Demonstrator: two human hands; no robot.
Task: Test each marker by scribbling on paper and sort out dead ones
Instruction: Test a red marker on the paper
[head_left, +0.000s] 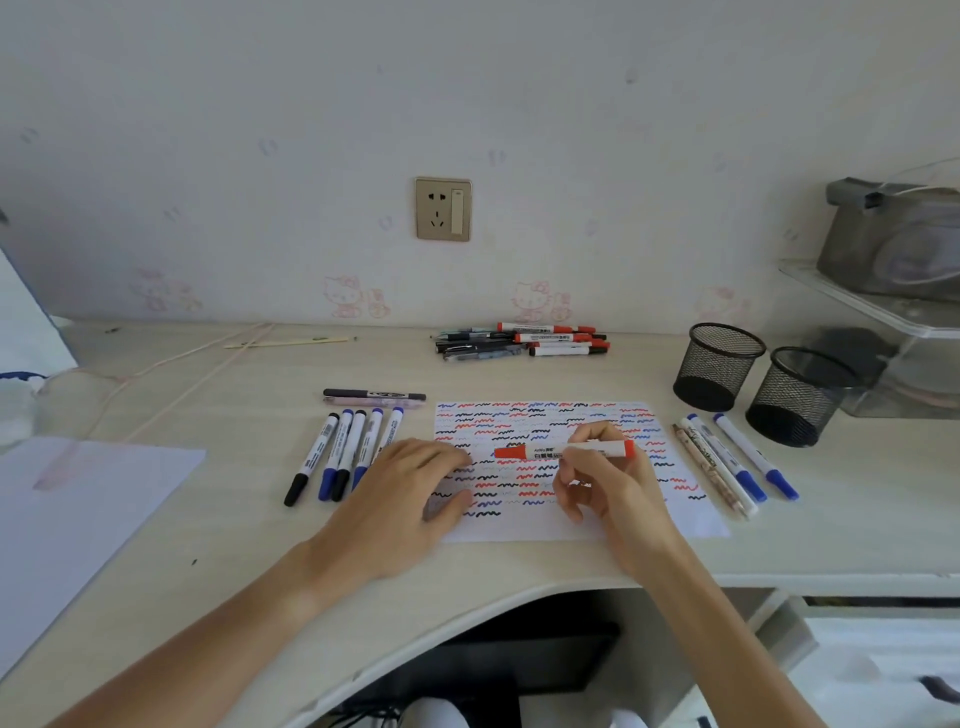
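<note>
Most of the paper (670, 431) is filled with scribbles; a red marker (563, 450) is gripped by the right hand (605, 480), the left hand (410, 488) lies flat, and a pile of pens (519, 340) seems left untested.

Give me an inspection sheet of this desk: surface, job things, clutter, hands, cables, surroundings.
Surface: pale wooden desk with a curved front cut-out.
Job's things: scribble paper covered in red, blue and black squiggles; red marker, capped; row of blue and black markers left of it; pens right of it; unsorted marker pile at the back.
Clutter: two mesh pen cups, both looking empty; blank sheet far left.
Hands: left hand rests flat on the paper's edge; right hand holds the red marker.
Cables: thin pinkish cord across the desk's left.
Surroundings: wall socket, nothing plugged in.
</note>
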